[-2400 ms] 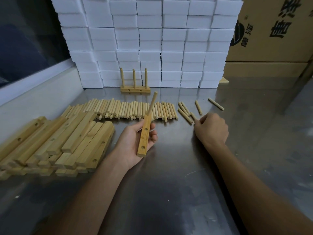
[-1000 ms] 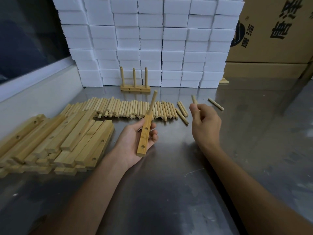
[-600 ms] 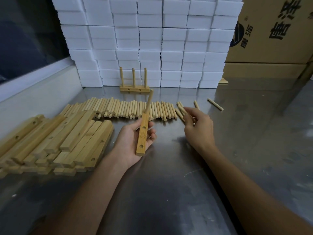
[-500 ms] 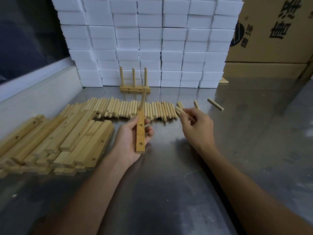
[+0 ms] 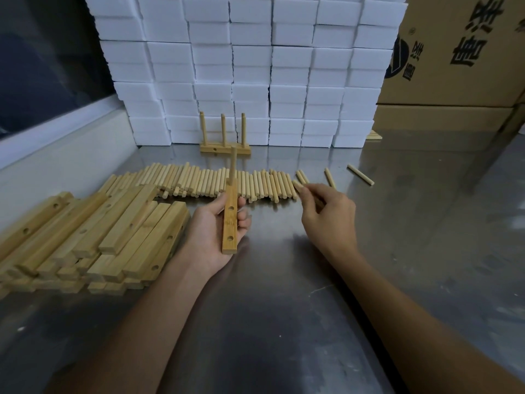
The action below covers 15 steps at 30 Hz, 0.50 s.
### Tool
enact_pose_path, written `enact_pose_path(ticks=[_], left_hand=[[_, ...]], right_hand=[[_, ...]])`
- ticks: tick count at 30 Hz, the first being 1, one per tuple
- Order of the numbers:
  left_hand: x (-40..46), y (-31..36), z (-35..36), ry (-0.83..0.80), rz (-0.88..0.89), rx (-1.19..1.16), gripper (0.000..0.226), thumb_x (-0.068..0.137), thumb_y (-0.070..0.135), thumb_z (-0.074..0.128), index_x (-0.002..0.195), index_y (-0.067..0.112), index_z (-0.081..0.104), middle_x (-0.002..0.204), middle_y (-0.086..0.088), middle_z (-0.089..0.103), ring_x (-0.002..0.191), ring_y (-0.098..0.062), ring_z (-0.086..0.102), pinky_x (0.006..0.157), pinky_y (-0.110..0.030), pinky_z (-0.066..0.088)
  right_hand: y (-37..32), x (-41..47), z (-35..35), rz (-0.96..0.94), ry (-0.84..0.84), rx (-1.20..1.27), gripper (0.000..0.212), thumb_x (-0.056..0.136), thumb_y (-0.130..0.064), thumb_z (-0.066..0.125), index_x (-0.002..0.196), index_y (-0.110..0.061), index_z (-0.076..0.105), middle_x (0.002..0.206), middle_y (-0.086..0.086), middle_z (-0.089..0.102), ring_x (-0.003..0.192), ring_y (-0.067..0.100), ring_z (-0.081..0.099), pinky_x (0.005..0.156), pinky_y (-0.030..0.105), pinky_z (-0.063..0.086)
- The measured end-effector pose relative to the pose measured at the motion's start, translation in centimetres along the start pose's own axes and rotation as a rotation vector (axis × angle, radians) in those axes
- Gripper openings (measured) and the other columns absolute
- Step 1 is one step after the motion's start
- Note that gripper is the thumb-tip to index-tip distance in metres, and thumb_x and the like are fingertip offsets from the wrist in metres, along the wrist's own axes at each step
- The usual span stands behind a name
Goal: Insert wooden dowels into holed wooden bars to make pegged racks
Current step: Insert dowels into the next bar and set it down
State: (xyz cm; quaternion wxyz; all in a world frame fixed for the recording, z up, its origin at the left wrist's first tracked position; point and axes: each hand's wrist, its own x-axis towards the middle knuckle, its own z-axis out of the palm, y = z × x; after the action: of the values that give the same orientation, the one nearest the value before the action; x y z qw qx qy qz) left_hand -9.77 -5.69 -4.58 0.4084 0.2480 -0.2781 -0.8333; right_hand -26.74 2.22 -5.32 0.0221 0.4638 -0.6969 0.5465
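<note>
Holed bar (image 5: 230, 220) gripped in your left hand (image 5: 217, 231) at centre, one peg (image 5: 233, 166) seated — your right hand (image 5: 326, 214) at three o'clock pinches a dowel (image 5: 300, 185), dowel row (image 5: 216, 182) at twelve.

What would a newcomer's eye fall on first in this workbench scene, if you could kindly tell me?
Probably the tall wall of stacked white foam blocks at the back, with a finished three-pegged wooden rack standing before it. Next, the centre: the left hand grips a holed wooden bar with one dowel already upright in its far end, while the right hand pinches another pale wooden dowel beside the long row of loose dowels.
</note>
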Motion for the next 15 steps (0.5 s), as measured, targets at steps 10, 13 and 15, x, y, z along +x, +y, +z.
enact_pose_path(ticks=[10,13,15], left_hand=[[0.1,-0.1,0.1,0.01,-0.006,0.075,0.027,0.104,0.023,0.043,0.095,0.001,0.058,0.073,-0.007,0.054,0.05,-0.012,0.047,0.046,-0.021,0.041],[0.1,-0.3,0.1,-0.005,-0.006,0.147,0.029,0.103,0.026,0.042,0.101,0.001,0.058,0.069,-0.007,0.053,0.051,-0.013,0.048,0.048,-0.021,0.041],[0.1,-0.3,0.0,-0.02,-0.014,0.169,0.037,0.103,0.027,0.041,0.119,-0.003,0.056,0.069,-0.006,0.053,0.052,-0.013,0.049,0.049,-0.021,0.042]], right_hand=[[-3.3,-1.4,1.4,0.347,-0.175,0.686,0.006,0.095,-0.014,0.063,0.094,-0.012,0.069,0.08,0.005,0.073,0.059,0.009,0.063,0.053,0.017,0.048],[-4.1,-1.8,1.7,0.319,-0.252,0.727,0.016,0.097,-0.019,0.061,0.093,-0.006,0.069,0.073,0.0,0.071,0.059,0.008,0.061,0.055,0.021,0.048],[-4.5,-2.2,1.9,0.264,-0.311,0.703,0.016,0.097,-0.018,0.06,0.093,-0.006,0.069,0.072,-0.002,0.072,0.058,0.007,0.062,0.055,0.02,0.048]])
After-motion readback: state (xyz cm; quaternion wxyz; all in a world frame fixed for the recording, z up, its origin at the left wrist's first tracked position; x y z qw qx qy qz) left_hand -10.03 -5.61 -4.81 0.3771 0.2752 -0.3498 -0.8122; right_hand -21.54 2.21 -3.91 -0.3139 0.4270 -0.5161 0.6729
